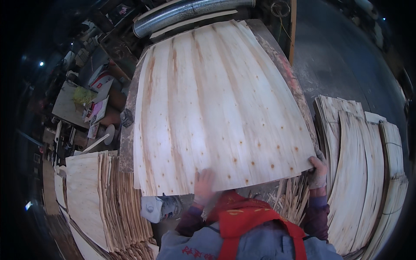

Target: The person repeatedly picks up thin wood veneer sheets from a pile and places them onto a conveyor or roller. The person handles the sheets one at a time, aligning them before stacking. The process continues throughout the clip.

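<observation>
A broad, pale wood veneer sheet with brown streaks and small knots lies before me over a worn table. Another sheet's edge shows beneath it along the left side. My left hand, slightly blurred, rests flat on top at the near edge, fingers extended. At the near right corner, my right hand grips the sheet's edge, thumb above; its other fingers are partly hidden. Both hands look dusty or thinly gloved.
A metal roller spans the table's far end. Veneer stacks stand at left and right. A white plastic container and wood scraps lie below the near edge. Cluttered boards sit farther left.
</observation>
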### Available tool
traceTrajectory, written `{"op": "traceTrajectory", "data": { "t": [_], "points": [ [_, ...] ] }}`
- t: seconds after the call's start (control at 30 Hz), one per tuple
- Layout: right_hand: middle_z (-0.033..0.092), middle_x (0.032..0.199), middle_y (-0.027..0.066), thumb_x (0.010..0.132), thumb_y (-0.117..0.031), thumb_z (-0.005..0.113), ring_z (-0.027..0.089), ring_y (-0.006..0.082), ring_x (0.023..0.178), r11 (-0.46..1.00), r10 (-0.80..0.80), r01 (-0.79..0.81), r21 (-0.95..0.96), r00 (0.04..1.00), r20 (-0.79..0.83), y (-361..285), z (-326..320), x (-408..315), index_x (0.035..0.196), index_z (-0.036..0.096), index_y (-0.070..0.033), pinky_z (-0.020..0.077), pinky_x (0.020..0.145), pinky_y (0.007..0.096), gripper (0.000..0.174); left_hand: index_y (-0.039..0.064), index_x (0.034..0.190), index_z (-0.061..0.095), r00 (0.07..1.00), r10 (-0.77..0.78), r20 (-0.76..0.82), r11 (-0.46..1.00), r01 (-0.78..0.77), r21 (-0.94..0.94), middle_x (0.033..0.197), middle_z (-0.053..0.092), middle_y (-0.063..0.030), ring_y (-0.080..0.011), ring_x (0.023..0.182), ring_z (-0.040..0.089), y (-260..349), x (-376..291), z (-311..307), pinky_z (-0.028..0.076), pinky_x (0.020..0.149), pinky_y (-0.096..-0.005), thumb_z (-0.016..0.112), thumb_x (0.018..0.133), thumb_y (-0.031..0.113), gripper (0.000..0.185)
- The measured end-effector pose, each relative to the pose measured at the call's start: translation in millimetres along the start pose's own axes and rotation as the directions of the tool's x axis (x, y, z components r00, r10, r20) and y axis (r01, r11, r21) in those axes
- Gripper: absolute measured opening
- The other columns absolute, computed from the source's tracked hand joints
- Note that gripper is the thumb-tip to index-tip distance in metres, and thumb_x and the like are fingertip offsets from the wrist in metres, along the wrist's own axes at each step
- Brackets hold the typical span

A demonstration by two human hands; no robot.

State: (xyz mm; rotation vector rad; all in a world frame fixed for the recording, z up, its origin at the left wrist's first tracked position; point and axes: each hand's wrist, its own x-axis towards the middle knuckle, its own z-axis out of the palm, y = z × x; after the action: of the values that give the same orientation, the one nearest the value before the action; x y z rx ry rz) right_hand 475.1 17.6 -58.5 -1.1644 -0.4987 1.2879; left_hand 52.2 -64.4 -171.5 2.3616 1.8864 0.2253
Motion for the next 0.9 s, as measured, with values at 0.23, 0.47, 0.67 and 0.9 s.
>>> {"op": "traceTrajectory", "data": {
  "t": [0.23,0.47,0.67,0.9],
  "points": [
    [0.065,0.103,0.0081,0.077,-0.006,0.066,0.064,0.0174,0.078,0.966,0.023,-0.061,-0.250,0.988,-0.152,100.2,-72.0,45.5,0.124,0.056,0.001,0.0542,0.065,0.0296,0.048,0.003,0.138,0.044,0.992,0.062,0.114,0.998,-0.062,0.000,0.147,0.040,-0.0159,-0.0357,0.138,0.034,-20.4,-2.7,15.9,0.022,0.115,-0.0544,0.082,0.060,0.028,0.091],
    [0.065,0.092,0.0057,0.077,-0.009,0.069,0.060,0.0153,0.076,0.845,-0.070,-0.068,-0.530,0.969,-0.237,160.6,-101.5,72.6,0.114,0.058,0.002,0.0514,0.066,0.0296,0.040,0.003,0.135,0.047,0.994,0.094,0.063,0.996,-0.094,0.002,0.144,0.043,-0.0168,-0.0379,0.135,0.037,-20.9,-0.8,28.1,0.025,0.113,-0.0549,0.072,0.070,0.048,0.083],
    [0.066,0.101,0.0077,0.077,-0.008,0.070,0.060,0.0156,0.086,0.769,-0.120,-0.011,-0.639,0.980,-0.162,160.7,-110.6,76.6,0.116,0.058,0.004,0.0506,0.078,0.0294,0.043,0.003,0.133,0.050,0.995,0.102,0.011,0.994,-0.102,0.027,0.141,0.046,-0.0169,-0.0379,0.132,0.040,-24.5,-3.8,38.7,0.026,0.112,-0.0563,0.069,0.072,0.050,0.079],
    [0.065,0.097,0.0065,0.077,-0.007,0.069,0.059,0.0146,0.082,0.741,-0.189,0.050,-0.670,0.972,-0.136,145.2,-104.1,57.3,0.110,0.060,0.004,0.0498,0.074,0.0289,0.036,0.004,0.138,0.047,0.994,0.109,0.005,0.994,-0.109,-0.012,0.145,0.044,-0.0158,-0.0363,0.135,0.038,-23.6,-14.1,33.8,0.024,0.113,-0.0552,0.067,0.074,0.052,0.081]
  ]
}}
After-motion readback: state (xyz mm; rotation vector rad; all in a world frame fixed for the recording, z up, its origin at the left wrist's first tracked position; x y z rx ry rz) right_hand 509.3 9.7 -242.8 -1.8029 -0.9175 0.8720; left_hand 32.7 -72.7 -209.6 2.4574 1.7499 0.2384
